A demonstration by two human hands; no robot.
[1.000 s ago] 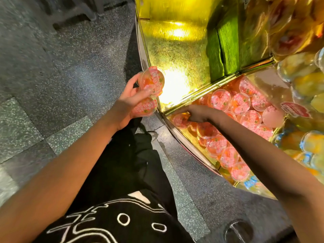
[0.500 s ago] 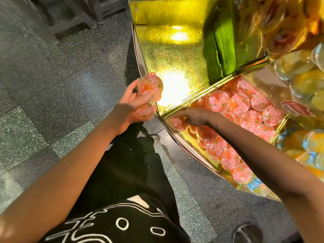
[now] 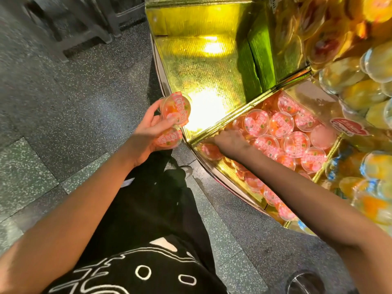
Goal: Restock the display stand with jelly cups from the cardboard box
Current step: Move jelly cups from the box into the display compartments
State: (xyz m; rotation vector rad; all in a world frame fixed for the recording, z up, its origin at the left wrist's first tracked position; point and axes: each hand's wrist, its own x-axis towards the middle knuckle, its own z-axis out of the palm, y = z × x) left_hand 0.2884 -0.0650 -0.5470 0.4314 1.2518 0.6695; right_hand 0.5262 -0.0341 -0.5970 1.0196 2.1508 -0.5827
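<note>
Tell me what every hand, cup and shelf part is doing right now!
left hand, holding two pink jelly cups, one above the other.
right hand, down in the pink compartment; grip hidden.
pink compartment, partly filled with sealed pink cups.
gold compartment, bare shiny floor showing.
yellow cups, piled at the right.

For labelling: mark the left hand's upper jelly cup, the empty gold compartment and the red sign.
upper jelly cup (image 3: 176,109), head view, lid centre
gold compartment (image 3: 199,66), head view, floor
red sign (image 3: 347,126), head view, middle
</note>
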